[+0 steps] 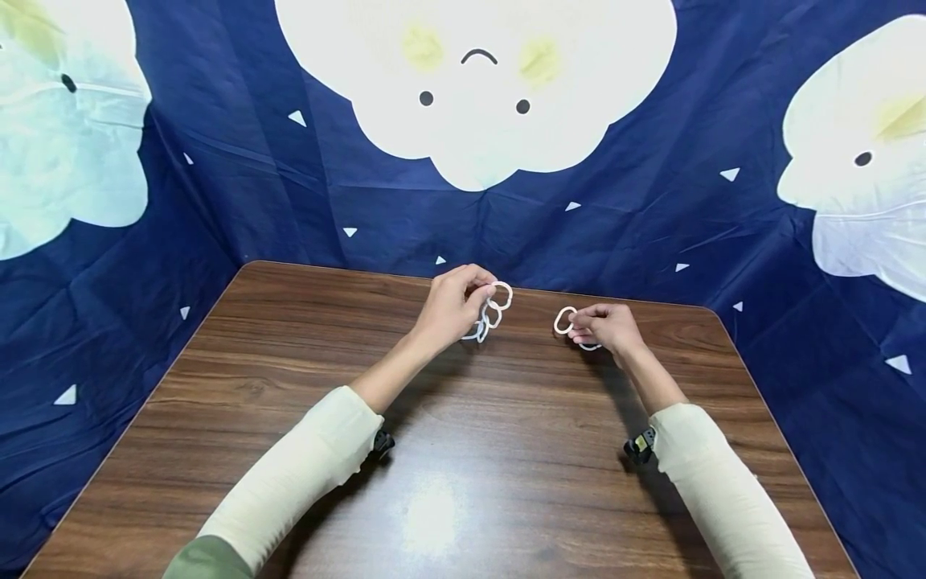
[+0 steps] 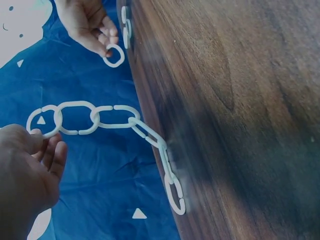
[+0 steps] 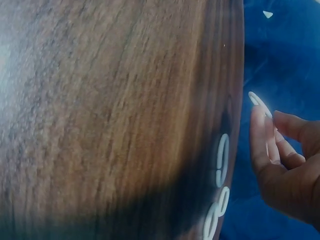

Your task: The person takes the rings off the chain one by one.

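Arms [image 1: 311,458] extended forward; left grip [image 1: 450,305] pinching, right grip [image 1: 612,326] likewise.

The head view looks forward and down over the table [image 1: 535,458]; both wrist views sit closer, turned sideways. Head and left wrist share left hand [image 1: 452,304], right hand [image 1: 609,326] and chain [image 2: 95,117].

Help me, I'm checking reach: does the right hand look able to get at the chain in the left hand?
Probably yes: open space separates the right hand from the chain, though that hand holds a link.
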`<state>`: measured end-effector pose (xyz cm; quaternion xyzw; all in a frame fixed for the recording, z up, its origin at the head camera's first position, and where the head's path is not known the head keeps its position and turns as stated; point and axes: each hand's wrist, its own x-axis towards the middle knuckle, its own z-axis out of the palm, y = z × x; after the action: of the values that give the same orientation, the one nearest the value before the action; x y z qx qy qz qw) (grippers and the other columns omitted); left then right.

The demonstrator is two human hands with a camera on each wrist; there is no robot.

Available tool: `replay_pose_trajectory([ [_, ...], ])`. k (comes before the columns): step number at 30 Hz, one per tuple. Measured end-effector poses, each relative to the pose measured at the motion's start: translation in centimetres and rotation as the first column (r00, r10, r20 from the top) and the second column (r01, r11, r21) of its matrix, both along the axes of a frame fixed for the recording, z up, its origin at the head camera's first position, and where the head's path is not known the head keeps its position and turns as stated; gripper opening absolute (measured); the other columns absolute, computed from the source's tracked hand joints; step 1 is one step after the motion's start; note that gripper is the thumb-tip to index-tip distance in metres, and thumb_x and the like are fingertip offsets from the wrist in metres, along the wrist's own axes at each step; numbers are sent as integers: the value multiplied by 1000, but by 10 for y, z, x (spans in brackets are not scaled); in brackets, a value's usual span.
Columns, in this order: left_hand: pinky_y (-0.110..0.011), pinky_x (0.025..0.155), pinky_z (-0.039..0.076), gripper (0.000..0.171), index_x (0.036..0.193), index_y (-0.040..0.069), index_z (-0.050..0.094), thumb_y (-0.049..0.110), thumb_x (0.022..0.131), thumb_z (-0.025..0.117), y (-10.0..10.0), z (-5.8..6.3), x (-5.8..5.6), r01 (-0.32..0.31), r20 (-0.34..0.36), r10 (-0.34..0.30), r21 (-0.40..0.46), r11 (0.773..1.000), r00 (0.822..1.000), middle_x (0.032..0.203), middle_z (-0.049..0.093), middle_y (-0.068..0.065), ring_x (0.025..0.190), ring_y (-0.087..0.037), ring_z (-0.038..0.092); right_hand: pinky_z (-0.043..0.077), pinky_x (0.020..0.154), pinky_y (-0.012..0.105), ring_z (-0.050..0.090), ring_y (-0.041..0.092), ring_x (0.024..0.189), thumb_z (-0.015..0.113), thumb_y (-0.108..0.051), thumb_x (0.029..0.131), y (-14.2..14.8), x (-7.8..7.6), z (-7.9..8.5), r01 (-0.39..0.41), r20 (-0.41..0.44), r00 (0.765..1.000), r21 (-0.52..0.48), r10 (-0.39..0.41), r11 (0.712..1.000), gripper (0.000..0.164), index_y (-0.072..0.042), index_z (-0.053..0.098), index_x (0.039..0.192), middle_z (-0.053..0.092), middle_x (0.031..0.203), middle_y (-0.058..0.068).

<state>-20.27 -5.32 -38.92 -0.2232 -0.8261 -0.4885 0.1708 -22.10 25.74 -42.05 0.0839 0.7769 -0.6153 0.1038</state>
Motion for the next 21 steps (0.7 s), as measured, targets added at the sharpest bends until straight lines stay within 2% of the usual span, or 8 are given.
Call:
replay_pose_trajectory([
  [10, -28, 79, 60, 9, 112, 2, 81, 8, 107, 76, 3, 2, -1, 2, 40, -2, 8, 1000, 999, 101, 83, -12, 86, -22, 77, 67, 69, 22, 80, 6, 66, 73, 2, 106, 3, -7, -10, 55, 92, 994, -52, -50, 997, 33, 19, 65, 134, 81, 72, 1],
  [15, -28, 78, 60, 8, 111, 3, 81, 7, 107, 76, 4, 2, 0, 9, 38, -10, 12, 1000, 999, 101, 83, -12, 86, -22, 77, 66, 67, 20, 79, 6, 64, 74, 4, 104, 2, -10, -12, 73, 112, 991, -27, -70, 997, 34, 20, 66, 134, 80, 70, 2],
  [21, -27, 79, 60, 8, 112, 4, 81, 9, 108, 76, 5, 2, -1, 10, 51, -10, 4, 1000, 999, 103, 83, -12, 86, -21, 77, 66, 68, 21, 81, 8, 64, 75, 4, 104, 3, -12, -14, 86, 129, 988, -44, -79, 995, 32, 19, 69, 132, 81, 71, 5],
])
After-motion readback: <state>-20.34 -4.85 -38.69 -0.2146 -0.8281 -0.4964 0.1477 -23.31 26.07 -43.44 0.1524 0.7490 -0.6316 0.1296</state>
